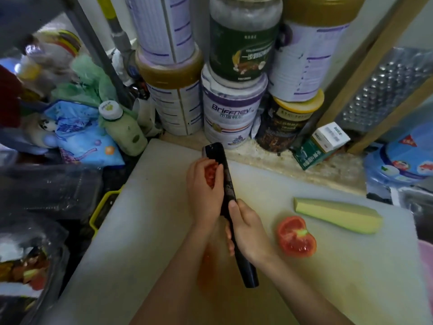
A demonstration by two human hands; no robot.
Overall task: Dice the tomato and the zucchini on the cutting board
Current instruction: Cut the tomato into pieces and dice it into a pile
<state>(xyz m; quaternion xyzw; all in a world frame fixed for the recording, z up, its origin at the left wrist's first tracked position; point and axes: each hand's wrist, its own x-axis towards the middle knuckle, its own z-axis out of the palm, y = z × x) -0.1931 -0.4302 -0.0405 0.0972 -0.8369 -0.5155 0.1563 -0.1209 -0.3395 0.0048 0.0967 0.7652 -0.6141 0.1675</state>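
Head view: at frame centre on the white cutting board [145,219], the right hand [248,231] grips the knife [220,158] handle. The left hand [205,191] cups tomato pieces [210,174] against the blade. A tomato half [296,236] and a peeled zucchini [337,214] lie at right. Stacked tins crowd the board's top edge, one reading "Briffney" [232,116]. A grater [384,90] leans at upper right, and a white-capped bottle [124,130] stands at left.

Left hand [203,191] covers most of the tomato pieces [210,175] — right hand [248,231] hides the knife [227,184] mid-handle; cutting board [140,231] cut off below.
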